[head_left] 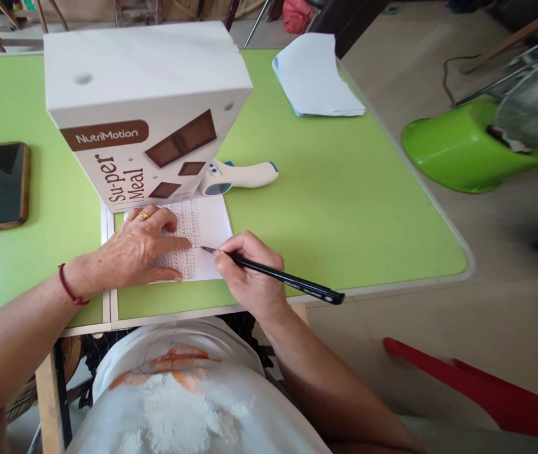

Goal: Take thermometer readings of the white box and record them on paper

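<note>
A sheet of white paper (216,221) lies on the green table, its left part covered in small rows of handwriting. My left hand (143,246) rests on it with fingers spread, a ring on one of them. Between the fingers of my right hand (252,268) is a black pen (287,277), its tip at the paper just right of the written rows. Right behind the paper stands a tall white box (155,113) marked NutriMotion Su-per Meal. A white and blue handheld device (245,176), perhaps a thermometer, lies partly hidden behind the box.
On the left of the green table (344,208) lies a phone (1,186) in a brown case. Folded white papers (318,79) sit near the far right edge. Beyond it, a green bin (462,145) and a red object (477,384) are on the floor side.
</note>
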A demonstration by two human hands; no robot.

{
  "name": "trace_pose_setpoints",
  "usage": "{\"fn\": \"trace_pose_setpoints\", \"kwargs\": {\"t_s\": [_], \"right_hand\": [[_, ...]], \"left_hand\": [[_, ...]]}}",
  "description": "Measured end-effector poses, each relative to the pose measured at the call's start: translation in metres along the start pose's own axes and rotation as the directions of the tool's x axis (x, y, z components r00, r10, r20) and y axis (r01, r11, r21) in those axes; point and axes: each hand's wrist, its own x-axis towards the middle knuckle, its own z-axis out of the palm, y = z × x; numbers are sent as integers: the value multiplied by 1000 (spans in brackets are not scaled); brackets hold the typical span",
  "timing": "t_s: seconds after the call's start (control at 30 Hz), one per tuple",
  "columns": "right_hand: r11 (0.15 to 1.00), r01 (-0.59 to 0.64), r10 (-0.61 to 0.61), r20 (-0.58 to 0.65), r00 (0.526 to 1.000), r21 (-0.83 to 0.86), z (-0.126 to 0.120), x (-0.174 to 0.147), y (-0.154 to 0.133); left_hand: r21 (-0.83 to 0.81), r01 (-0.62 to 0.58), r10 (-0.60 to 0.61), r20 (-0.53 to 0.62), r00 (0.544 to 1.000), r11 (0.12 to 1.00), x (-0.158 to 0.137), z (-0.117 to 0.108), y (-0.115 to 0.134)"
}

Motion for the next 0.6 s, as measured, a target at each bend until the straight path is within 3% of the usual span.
{"fn": "trace_pose_setpoints", "kwargs": {"t_s": [0.6], "right_hand": [[999, 40, -40, -3, 999, -5, 0, -3, 1]], "left_hand": [[-6, 2, -2, -7, 1000, 1000, 0, 1, 0]]}}
